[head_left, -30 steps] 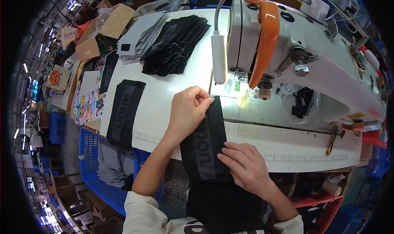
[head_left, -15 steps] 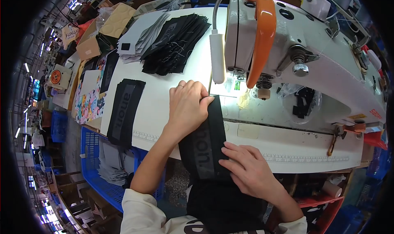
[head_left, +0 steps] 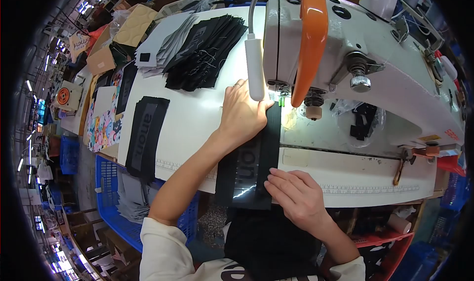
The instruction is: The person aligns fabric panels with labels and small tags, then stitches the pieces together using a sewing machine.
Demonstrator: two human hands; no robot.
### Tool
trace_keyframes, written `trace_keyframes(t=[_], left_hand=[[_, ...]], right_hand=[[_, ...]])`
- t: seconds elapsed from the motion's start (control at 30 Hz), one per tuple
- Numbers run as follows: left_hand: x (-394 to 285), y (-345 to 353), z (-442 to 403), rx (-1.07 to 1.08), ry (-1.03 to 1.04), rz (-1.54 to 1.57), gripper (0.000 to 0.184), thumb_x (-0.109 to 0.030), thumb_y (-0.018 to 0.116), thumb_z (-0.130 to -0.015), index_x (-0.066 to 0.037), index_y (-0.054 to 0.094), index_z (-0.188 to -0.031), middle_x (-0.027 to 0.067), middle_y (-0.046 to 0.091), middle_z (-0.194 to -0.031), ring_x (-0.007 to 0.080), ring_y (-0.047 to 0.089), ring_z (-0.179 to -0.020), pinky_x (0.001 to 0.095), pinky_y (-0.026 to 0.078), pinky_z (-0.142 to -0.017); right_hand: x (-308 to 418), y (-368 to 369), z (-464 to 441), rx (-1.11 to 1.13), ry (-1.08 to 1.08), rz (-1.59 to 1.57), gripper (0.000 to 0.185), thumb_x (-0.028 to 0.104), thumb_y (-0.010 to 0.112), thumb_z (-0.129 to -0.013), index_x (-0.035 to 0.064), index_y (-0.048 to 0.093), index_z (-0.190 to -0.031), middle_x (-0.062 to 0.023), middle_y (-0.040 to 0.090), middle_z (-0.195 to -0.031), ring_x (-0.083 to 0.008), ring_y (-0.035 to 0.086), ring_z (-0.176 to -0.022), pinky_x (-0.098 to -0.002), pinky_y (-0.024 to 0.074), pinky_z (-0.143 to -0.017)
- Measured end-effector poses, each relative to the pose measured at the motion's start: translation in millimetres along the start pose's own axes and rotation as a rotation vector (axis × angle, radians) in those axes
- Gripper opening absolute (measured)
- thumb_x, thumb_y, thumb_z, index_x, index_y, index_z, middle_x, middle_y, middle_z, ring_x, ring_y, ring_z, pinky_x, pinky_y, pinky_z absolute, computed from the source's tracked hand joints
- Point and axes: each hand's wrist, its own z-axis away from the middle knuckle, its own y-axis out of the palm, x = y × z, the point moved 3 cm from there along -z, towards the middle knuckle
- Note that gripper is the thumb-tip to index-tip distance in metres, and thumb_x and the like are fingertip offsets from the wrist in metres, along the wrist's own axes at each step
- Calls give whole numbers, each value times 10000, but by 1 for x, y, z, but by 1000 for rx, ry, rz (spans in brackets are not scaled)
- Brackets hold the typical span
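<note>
Left hand (head_left: 243,113) is resting at the far end of a black printed strip (head_left: 269,143), fingers bent and partly open, thumb touching it; because the lamp (head_left: 254,69) is covering some fingertips, I cannot tell whether it is pinching or just pressing. Right hand (head_left: 298,194) is lying loosely open, fingers together against the strip's right edge, gripping nothing. White table (head_left: 192,113) is spreading beneath, with the sewing machine (head_left: 375,54) standing at right. At the back, a pile of black pieces (head_left: 205,54) is fanning out; judging by its trailing threads, those are likely worked already. The strip is stretching from beside the needle area toward the person, nearly all on the near side, so work on it seems early. Left of it, a smaller lettered stack (head_left: 144,140) is lying apart, perhaps left to do.
</note>
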Motion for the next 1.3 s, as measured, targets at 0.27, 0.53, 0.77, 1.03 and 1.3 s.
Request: trace_keyframes(t=[0.27,0.53,0.77,1.03,1.3], left_hand=[[2,6,0,-78,72,-32,70,-95,662,-827,-32,654,-857,103,651,-891,320,579,-938,430,394,-807],[3,8,0,-87,64,-32,76,-77,657,-816,-28,655,-873,112,644,-909,320,574,-957,429,396,-823],[6,10,-2,-93,43,-8,87,-92,661,-830,-29,657,-889,115,647,-917,319,579,-964,432,399,-832],[5,10,-4,-146,44,-13,104,-115,674,-844,-37,665,-913,109,650,-910,312,588,-950,430,401,-831],[-17,-32,16,-212,142,-252,122,-79,685,-837,-22,668,-944,113,636,-958,333,592,-942,444,431,-870]], right_hand=[[-2,1,0,21,-12,30,279,62,667,-790,-44,715,-1043,-159,708,-1112,-279,680,-1152,-391,537,-905],[1,2,-3,20,16,41,278,-10,676,-777,-22,737,-1049,-130,724,-1112,-263,696,-1151,-384,531,-910],[-1,3,-5,16,50,49,299,-16,674,-779,-23,736,-1070,-131,722,-1127,-258,690,-1159,-390,521,-933],[0,3,-5,23,71,64,291,-14,670,-793,-30,735,-1076,-131,721,-1134,-261,687,-1163,-398,513,-948],[2,2,2,78,27,98,325,47,652,-810,-31,715,-1120,-132,696,-1176,-265,649,-1199,-401,497,-963]])
